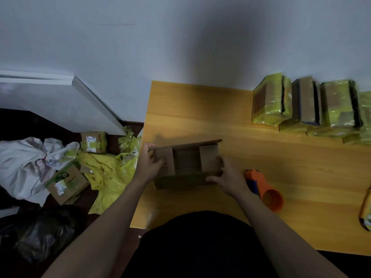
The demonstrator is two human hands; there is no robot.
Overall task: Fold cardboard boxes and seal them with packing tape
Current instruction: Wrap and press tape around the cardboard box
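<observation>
- Two hands on one cardboard box (187,164), centre of the frame, near the left edge of the wooden table (200,109).
- Box open on top, long axis running left to right across the frame; both short end flaps folded inward, far long flap standing up, near long flap down toward the body.
- Left hand (149,164) at the box's left end, fingers curled over the end flap and the far-left corner, gripping it.
- Right hand (227,180) at the near-right corner, fingers pressed along the near wall, thumb over the right end flap; looks like a hold, though exact finger contact is partly hidden.
- Tape dispenser (263,190), orange, lying just right of the right hand, lower right of centre; well apart from the left hand.
- Likely next: closing the two long flaps over the short ones, then reaching right for the dispenser. Right hand clearly nearer, so left probably pins the flaps.
- Seam will probably run along the box's long axis, so tape pulled left to right.
- Taped yellow-green parcels (305,105) stacked at upper right of the table, clear of the work.
</observation>
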